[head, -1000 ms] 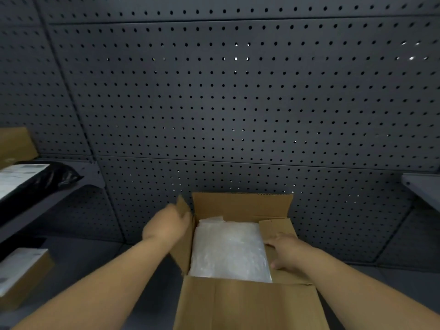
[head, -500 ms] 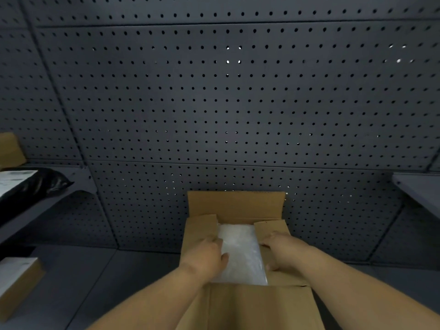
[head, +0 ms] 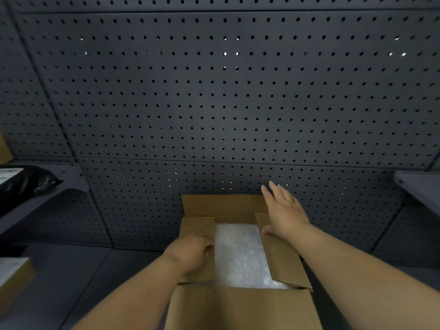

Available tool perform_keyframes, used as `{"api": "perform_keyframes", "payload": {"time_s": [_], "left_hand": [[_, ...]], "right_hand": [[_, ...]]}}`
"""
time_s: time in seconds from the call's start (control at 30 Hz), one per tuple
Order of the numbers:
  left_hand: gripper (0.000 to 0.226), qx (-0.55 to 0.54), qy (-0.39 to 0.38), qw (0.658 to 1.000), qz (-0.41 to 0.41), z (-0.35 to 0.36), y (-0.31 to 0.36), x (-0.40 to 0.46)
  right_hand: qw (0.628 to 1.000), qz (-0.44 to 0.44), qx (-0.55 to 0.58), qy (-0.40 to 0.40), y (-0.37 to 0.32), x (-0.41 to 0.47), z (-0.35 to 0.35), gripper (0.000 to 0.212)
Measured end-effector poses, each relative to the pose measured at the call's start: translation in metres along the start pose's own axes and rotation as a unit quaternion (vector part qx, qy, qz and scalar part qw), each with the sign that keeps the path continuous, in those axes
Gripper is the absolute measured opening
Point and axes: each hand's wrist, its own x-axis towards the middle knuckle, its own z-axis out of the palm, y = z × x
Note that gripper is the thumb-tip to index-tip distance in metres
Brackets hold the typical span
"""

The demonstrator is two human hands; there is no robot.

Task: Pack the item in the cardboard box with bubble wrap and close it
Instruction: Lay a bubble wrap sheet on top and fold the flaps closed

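- Progress, as judged: the packing itself appears done, since the bubble wrap (head: 240, 253) is seen filling the cardboard box (head: 238, 308); the item itself is not visible and is presumed hidden beneath the wrap. Closing is only begun.
- On the shelf (head: 71, 179) at the far left, a black bag (head: 28, 184) is seen; below it, at the desk's left edge, a flat carton (head: 14, 275) is lying.
- The left hand (head: 192, 253) is laid on the left side flap (head: 197, 225), fingers curled down over the flap's inner edge, so the flap is held folded over the opening.
- Between the two side flaps, a strip of white wrap is left uncovered.
- The right side flap (head: 281, 258) is folded partly inward, somewhat tilted.
- The right hand (head: 283, 213) is held open with fingers straight, its heel at the right flap's far end, fingertips reaching toward the upright far flap (head: 221, 206).
- Left to do, by judgement: the far flap and the near flap (head: 238, 310) are yet to be folded down.
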Motion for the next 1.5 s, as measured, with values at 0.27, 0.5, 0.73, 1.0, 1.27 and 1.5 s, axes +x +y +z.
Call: {"api": "perform_keyframes", "payload": {"time_s": [0.27,0.5,0.73,1.0,1.27,1.5], "left_hand": [[0.039,0.096,0.042,0.994,-0.016,-0.011,-0.002,-0.009],[0.084,0.193,0.138,0.971,-0.023,-0.013,0.007,-0.014],[0.048,0.093,0.002,0.995,-0.028,-0.007,0.001,-0.003],[0.047,0.083,-0.024,0.996,-0.028,-0.012,-0.002,0.000],[0.050,0.076,-0.064,0.995,-0.031,-0.021,0.002,-0.001],[0.072,-0.114,-0.131,0.972,-0.159,-0.051,0.014,0.000]], "right_hand": [[0.996,-0.055,-0.050,0.052,0.004,-0.015,0.010,0.074],[0.994,-0.095,-0.057,-0.011,0.006,-0.031,0.030,0.051],[0.985,-0.108,-0.033,-0.129,0.009,-0.043,0.029,0.055],[0.916,-0.347,-0.065,-0.189,-0.028,-0.099,0.012,0.097],[0.910,-0.352,-0.076,-0.208,-0.032,-0.108,0.010,0.111],[0.946,-0.189,-0.030,-0.260,-0.023,-0.062,-0.048,0.107]]}}
